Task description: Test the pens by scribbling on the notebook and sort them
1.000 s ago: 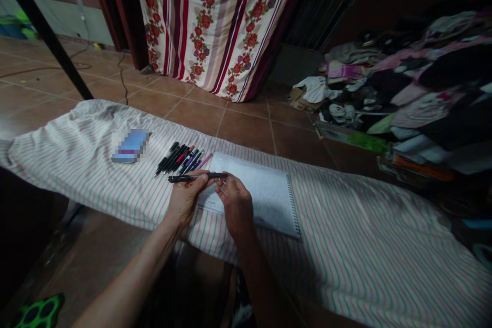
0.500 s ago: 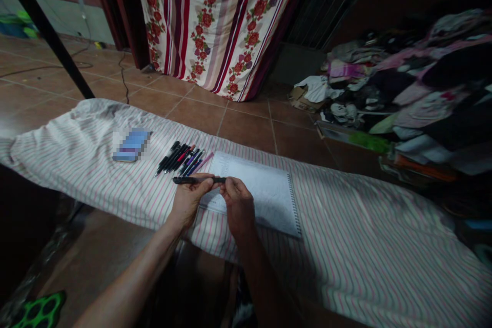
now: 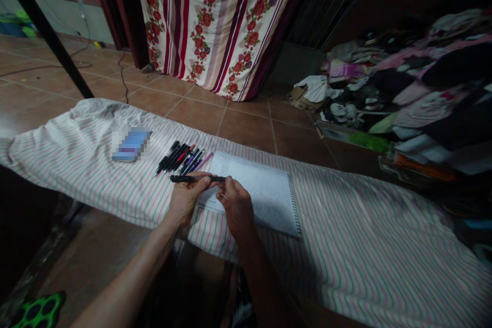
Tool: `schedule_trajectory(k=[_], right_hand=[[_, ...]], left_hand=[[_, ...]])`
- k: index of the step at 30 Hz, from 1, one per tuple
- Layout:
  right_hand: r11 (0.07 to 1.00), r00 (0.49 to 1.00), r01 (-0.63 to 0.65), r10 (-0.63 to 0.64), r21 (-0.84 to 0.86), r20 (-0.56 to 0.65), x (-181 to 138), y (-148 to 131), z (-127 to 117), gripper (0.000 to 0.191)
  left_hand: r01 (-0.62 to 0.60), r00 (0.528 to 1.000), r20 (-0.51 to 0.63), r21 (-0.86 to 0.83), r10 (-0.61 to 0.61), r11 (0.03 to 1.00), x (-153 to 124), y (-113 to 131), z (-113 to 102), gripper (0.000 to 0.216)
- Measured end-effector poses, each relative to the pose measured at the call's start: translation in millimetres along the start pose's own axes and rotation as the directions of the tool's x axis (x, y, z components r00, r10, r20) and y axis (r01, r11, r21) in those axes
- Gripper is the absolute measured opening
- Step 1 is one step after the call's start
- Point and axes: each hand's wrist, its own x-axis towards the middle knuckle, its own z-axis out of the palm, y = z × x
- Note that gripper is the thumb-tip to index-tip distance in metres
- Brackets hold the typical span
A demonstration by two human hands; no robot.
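A black pen (image 3: pixel 188 179) lies level between my two hands, just above the left edge of a spiral-bound white notebook (image 3: pixel 265 192). My left hand (image 3: pixel 185 200) pinches the pen's middle with fingers curled. My right hand (image 3: pixel 235 206) grips the pen's right end with thumb and fingertips. Just beyond the hands, a row of several pens (image 3: pixel 183 159), black, red, purple and pink, rests on the striped cloth (image 3: pixel 92 174).
A blurred blue flat object (image 3: pixel 131 145) lies on the cloth to the left. Behind stand a flowered striped curtain (image 3: pixel 215 20), tiled floor (image 3: pixel 246 118) and a black slanting pole (image 3: pixel 46 31). A heap of clothes (image 3: pixel 415 87) fills the right side.
The pen has stayed level between both hands. My right hand's fingertips have shifted slightly at its right end; my left hand has barely moved.
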Motion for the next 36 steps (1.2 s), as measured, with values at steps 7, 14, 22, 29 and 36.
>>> schedule_trajectory(k=[7,14,22,29,36], right_hand=[[0.957,0.988,0.127,-0.145,-0.259,-0.049,4.9,8.0,-7.7,0.028],[0.938,0.982,0.152,-0.180,-0.313,-0.061,4.4,9.9,-7.9,0.024],[0.929,0.970,0.207,-0.236,-0.308,-0.060,-0.6,8.6,-4.5,0.027],[0.999,0.999,0.032,-0.032,-0.024,-0.009,-1.9,3.0,3.3,0.031],[0.969,0.991,0.107,-0.122,-0.221,-0.058,4.4,13.2,-6.0,0.030]], left_hand=[[0.011,1.000,-0.001,0.040,-0.011,0.999,-1.4,-3.8,-0.5,0.029],[0.009,1.000,-0.020,0.022,-0.008,1.000,-0.7,-4.5,0.2,0.029],[0.041,0.998,-0.047,-0.107,-0.047,0.993,1.0,-6.4,-0.5,0.024],[0.012,1.000,-0.028,-0.050,-0.013,0.999,0.6,-2.1,-1.9,0.027],[0.037,0.999,-0.033,0.016,-0.037,0.999,-1.2,-4.2,-2.2,0.031]])
